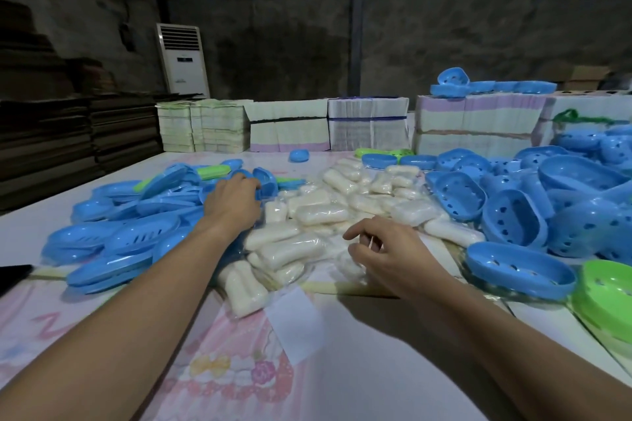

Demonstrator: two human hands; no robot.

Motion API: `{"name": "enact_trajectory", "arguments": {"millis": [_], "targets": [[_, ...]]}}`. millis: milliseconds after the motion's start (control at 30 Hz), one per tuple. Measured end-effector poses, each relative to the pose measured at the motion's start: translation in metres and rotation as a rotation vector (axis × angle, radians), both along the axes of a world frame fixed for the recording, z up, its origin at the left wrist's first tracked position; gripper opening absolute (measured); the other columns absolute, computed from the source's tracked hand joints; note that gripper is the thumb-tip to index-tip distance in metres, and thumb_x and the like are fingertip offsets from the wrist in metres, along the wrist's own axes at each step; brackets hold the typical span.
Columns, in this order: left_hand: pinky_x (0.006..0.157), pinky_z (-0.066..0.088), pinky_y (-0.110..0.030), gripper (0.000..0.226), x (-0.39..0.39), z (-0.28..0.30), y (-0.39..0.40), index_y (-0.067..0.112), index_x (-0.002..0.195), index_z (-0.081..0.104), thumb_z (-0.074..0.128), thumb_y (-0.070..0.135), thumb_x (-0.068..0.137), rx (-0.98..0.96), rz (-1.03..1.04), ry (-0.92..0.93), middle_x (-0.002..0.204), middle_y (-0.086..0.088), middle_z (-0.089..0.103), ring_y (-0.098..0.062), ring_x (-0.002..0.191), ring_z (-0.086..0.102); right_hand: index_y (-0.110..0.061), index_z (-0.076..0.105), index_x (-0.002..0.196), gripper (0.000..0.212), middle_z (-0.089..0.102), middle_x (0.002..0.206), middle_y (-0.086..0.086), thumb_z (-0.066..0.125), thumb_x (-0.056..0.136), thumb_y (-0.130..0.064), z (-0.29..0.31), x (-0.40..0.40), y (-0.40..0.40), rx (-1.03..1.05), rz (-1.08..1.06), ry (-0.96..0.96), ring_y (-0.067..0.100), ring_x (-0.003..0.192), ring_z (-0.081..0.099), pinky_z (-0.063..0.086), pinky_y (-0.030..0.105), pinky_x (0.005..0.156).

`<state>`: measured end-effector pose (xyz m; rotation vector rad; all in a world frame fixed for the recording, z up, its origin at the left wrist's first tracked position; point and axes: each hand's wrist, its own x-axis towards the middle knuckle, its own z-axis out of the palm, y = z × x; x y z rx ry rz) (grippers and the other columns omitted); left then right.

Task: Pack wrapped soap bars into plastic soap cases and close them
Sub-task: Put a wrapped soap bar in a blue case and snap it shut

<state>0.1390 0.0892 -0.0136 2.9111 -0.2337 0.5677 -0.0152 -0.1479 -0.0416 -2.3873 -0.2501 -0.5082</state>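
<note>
The wrapped soap bars (321,212) lie in a big heap in the middle of the counter (376,369), reaching toward its far edge. On the left side is a pile of blue lids (126,236). On the right side is a pile of blue trays with holes (513,219), and a green tray (605,294) sits by the right edge.

The left hand (236,202) reaches over to the lid pile, and its grip curls around a blue case piece (265,183). The right hand (386,249) hangs just above the near soap bars, its grip loose and half curled, holding nothing.

The lids lie loosely on top of each other, so pulling one out could make others slide. The soap wrappers look slippery, so a bar could slip from a light pinch.
</note>
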Motion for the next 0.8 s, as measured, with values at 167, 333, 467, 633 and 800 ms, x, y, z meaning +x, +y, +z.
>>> {"name": "enact_trajectory", "arguments": {"millis": [167, 333, 467, 633, 800], "targets": [[0.066, 0.041, -0.037, 0.038, 0.009, 0.009, 0.000, 0.016, 0.120, 0.064, 0.053, -0.003, 0.089, 0.098, 0.067, -0.140, 0.112, -0.011, 0.066, -0.033, 0.102, 0.061, -0.034, 0.068, 0.099, 0.018, 0.060, 0.080, -0.010, 0.060, 0.088, -0.023, 0.000, 0.001, 0.000, -0.003, 0.001, 0.007, 0.001, 0.078, 0.052, 0.038, 0.020, 0.069], [0.069, 0.047, -0.041, 0.027, 0.010, 0.018, 0.002, 0.004, 0.114, 0.066, 0.051, 0.001, 0.092, 0.004, 0.027, -0.238, 0.113, -0.013, 0.062, -0.037, 0.097, 0.060, -0.035, 0.067, 0.097, 0.016, 0.061, 0.078, -0.010, 0.061, 0.088, -0.023, 0.001, 0.001, 0.001, -0.001, 0.000, 0.004, 0.001, 0.077, 0.052, 0.036, 0.018, 0.066], [0.074, 0.043, -0.042, 0.030, 0.001, 0.030, -0.001, 0.004, 0.119, 0.068, 0.047, 0.001, 0.097, -0.178, -0.003, -0.366, 0.117, -0.013, 0.059, -0.037, 0.100, 0.056, -0.036, 0.065, 0.093, 0.017, 0.062, 0.076, -0.009, 0.063, 0.087, -0.020, 0.004, 0.000, -0.001, 0.020, -0.005, -0.028, 0.005, 0.076, 0.054, 0.039, 0.019, 0.068], [0.081, 0.042, -0.028, 0.030, -0.036, 0.032, -0.030, 0.012, 0.115, 0.072, 0.049, 0.005, 0.097, -0.522, -0.200, -0.296, 0.109, -0.003, 0.062, -0.019, 0.091, 0.055, -0.036, 0.065, 0.085, 0.020, 0.059, 0.068, -0.009, 0.063, 0.085, -0.017, 0.008, -0.003, -0.005, 0.114, -0.066, -0.077, 0.006, 0.071, 0.056, 0.045, 0.026, 0.070], [0.045, 0.040, -0.009, 0.031, -0.094, 0.004, -0.075, 0.026, 0.080, 0.066, 0.051, 0.002, 0.093, -0.984, -0.406, 0.191, 0.077, 0.007, 0.058, 0.002, 0.052, 0.054, -0.025, 0.071, 0.082, 0.016, 0.069, 0.081, -0.009, 0.059, 0.091, -0.030, 0.014, -0.002, -0.013, 0.348, -0.119, -0.062, 0.007, 0.080, 0.060, 0.049, 0.030, 0.078]]}}
